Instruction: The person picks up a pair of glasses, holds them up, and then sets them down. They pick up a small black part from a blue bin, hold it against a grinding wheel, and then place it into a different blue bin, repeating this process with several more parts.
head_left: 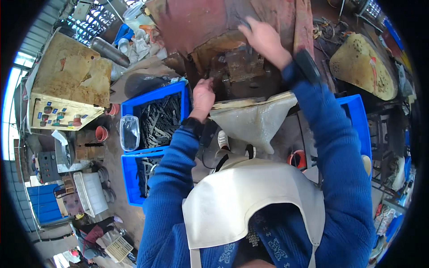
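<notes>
Fingers of the right hand grip a dark piece (mostly hidden); whether the left hand grips, I cannot tell.

The upper blue crate is smooth plastic with a slight gloss; the strips inside look like dark, mostly matt metal. At its left edge, the clear tub is shiny, see-through plastic. Right of the crate, the machine bed looks like rust-brown metal, wet and glossy, and the pale sheet below that seems creased, shiny plastic. Left of the crate, the cabinet top is stained, rough and peeling. Below and right of the crate, the apron is smooth with a soft sheen, the sweater matt ribbed knit.
</notes>
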`<action>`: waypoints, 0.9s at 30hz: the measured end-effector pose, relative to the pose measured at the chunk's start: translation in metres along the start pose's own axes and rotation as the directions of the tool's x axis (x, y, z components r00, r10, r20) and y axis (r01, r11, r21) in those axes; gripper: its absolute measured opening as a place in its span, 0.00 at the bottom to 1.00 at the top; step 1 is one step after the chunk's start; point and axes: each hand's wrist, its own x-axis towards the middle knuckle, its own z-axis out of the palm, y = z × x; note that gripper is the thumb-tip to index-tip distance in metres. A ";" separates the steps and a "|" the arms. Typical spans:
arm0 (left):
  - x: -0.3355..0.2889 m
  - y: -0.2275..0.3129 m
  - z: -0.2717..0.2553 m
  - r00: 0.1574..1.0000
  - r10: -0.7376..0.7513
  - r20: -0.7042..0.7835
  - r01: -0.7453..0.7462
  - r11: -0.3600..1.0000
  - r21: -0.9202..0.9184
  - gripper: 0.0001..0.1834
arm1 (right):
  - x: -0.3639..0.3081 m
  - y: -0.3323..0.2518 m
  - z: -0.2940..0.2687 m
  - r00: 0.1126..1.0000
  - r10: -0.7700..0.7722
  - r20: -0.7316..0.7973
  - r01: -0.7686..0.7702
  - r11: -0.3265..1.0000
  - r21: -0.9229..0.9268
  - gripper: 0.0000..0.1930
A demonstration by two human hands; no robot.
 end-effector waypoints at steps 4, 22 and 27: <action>0.004 0.008 -0.007 0.996 0.033 -0.082 -0.040 0.996 -0.086 0.19 | -0.113 -0.013 -0.041 0.995 0.011 0.095 -0.026 0.986 0.166 0.12; 0.072 0.012 0.039 0.829 0.166 0.534 -0.383 0.864 0.326 0.09 | -0.242 -0.011 -0.065 0.931 -0.011 0.364 -0.125 0.929 0.348 0.13; 0.074 0.004 0.061 0.807 0.108 0.581 -0.342 0.887 0.311 0.08 | -0.233 -0.008 -0.063 0.912 0.097 0.399 -0.281 0.857 0.432 0.12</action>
